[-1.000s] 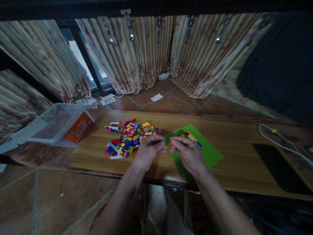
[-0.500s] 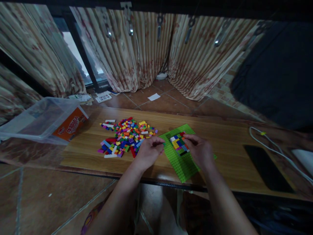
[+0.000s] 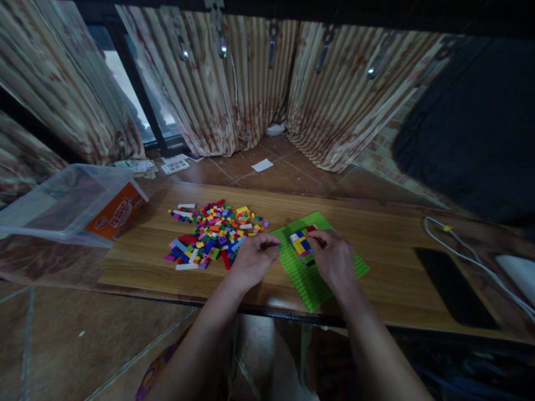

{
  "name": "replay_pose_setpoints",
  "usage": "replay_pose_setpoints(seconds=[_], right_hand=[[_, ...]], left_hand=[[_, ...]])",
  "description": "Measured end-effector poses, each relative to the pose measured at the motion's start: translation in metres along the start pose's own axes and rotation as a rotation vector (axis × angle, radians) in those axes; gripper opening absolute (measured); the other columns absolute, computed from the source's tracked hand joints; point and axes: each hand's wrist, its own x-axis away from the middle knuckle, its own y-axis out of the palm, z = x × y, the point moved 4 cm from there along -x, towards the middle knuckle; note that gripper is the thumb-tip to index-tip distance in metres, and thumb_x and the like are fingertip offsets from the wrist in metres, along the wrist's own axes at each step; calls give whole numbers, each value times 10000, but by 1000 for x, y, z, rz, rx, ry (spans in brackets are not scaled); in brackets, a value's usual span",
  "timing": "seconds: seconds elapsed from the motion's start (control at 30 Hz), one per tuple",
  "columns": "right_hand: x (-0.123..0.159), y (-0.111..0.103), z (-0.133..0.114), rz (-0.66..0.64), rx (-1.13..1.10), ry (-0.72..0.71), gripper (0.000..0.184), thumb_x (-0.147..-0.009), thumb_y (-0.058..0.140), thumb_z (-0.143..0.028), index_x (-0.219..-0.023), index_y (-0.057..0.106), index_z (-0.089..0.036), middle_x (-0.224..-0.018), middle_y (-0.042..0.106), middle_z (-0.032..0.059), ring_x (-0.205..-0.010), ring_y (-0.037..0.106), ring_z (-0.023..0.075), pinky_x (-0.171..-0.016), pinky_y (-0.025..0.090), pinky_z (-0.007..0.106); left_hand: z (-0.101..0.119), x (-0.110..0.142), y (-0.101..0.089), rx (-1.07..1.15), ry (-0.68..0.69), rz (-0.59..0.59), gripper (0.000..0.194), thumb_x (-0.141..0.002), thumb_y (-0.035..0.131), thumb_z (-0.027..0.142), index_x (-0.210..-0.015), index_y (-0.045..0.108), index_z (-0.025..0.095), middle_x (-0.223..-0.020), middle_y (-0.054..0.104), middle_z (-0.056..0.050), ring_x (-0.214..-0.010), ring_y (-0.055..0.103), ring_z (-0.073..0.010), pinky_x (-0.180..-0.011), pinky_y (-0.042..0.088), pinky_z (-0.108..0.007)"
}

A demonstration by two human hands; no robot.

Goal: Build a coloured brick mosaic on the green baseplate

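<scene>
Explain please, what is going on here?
A person is working with both bare hands at a wooden table. The right hand is at the multicoloured brick patch on a green baseplate; whether it grips a brick is hidden. The left hand, near the baseplate's left edge, seems to pinch a small green brick. Loose toy bricks lie left of it.

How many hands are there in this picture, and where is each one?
2. The left hand is between the loose brick pile and the green baseplate; the right hand is over the baseplate, at the assembled bricks. No other hand shows.
</scene>
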Motion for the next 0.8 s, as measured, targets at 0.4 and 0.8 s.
replay_pose_setpoints(seconds=[0.4,0.8], right_hand=[[4,3,-3,16,91,-28,276,-855,471,-298,-821,724,-193,-873,719,87,-732,635,218,-682,430,331],[3,4,-2,-30,75,-92,287,-873,474,-280,-834,741,-184,-881,710,106,-796,643,242,-762,463,368]], left_hand=[[0,0,-4,-45,33,9,155,-701,567,144,-824,661,156,-658,612,18,-606,553,-107,-598,443,-226],[-1,-1,-5,-61,74,4,149,-695,564,147,-810,657,160,-657,599,17,-603,536,-105,-588,426,-218]])
